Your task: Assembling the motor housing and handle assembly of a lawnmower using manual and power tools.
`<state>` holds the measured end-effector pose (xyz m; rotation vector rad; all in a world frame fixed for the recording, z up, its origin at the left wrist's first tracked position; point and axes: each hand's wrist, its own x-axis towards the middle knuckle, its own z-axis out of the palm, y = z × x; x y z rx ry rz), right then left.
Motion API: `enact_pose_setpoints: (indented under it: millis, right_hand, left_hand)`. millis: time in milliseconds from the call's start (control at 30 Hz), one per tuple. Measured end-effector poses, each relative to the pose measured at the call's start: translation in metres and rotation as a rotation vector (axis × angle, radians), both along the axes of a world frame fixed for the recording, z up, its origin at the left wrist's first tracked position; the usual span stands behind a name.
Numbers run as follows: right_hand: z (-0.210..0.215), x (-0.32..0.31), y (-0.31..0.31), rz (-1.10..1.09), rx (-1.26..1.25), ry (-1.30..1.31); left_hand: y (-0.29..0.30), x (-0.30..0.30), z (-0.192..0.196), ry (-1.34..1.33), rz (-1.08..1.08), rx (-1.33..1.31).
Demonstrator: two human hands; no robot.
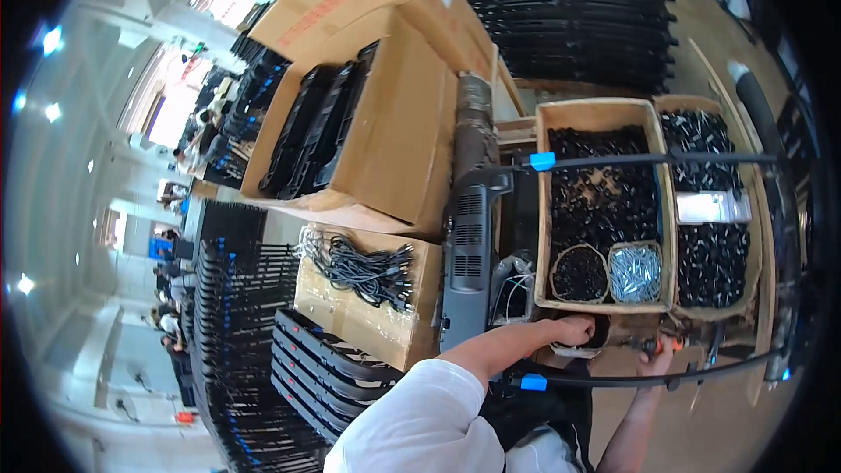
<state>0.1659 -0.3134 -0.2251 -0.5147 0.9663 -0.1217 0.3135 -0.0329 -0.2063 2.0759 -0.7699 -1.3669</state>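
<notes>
A tall open carton of creased brown cardboard holds long, ribbed black plastic parts. Beside it runs a slotted, matte black plastic housing, and from its ends two slender, smooth black bars stretch across the work area, each with a bright blue piece near the housing. Between the bars, reaching past the upper one, sits an oblong pale-walled tray, filled with a rough layer of small black parts. A lower carton, its tape glossy, carries a tangle of rubbery black cables.

In the tray's near end, a roundish tub of tiny dark pieces adjoins a squarer tub of shiny silvery screws. Just below the tray, a rounded, dark-mouthed container meets the left hand, whose fingers curl at its opening; their hold cannot be told. The right hand has its fingers wrapped around a stubby orange-and-black tool.
</notes>
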Motion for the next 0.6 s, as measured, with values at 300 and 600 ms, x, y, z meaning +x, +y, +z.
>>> enact_pose_setpoints:
  millis: [300,600]
  right_hand:
    - [0.06,-0.085,0.047,0.045,0.032,-0.184]
    - [0.106,-0.136,0.077,0.143,-0.128,-0.022]
  left_hand:
    - [-0.017,-0.001,-0.031,0.315,0.457,-0.006]
    - [-0.016,0.01,0.015,1.069,0.789,-0.098]
